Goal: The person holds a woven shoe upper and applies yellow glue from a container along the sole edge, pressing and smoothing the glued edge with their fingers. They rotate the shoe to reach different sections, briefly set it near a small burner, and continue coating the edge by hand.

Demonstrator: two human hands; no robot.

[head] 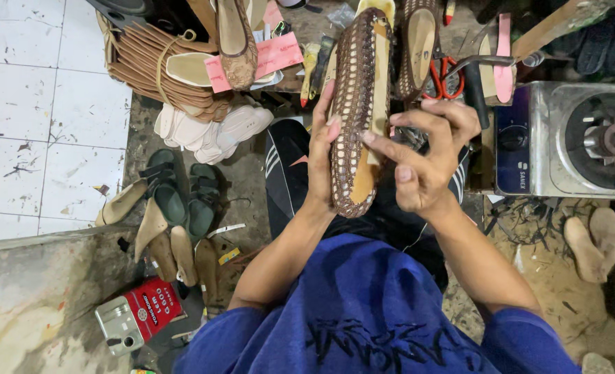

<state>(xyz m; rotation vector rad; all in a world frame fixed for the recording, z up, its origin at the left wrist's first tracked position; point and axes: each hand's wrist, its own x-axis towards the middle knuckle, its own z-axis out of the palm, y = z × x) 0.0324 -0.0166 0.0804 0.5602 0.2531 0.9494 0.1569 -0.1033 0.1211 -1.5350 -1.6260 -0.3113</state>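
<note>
Woven brown shoe (358, 111) held upright at centre, long axis pointing away from the body | left hand (319, 149) clasped flat along its left side | right hand (425, 156) just right, fingertips pinched on the tan insole edge (379, 97)

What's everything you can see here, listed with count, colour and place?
woven shoe: one, brown, tan sole facing up, held at centre
sandals: one pair, dark green, floor at left
insoles: a stack, white, above the sandals
bundle of soles: one, tan, upper left
stove: one, silver, right
scissors: one, red handles, top right
packet: one, red, lower left
left hand: grip on the shoe's left edge
right hand: fingers pressing the sole
</note>
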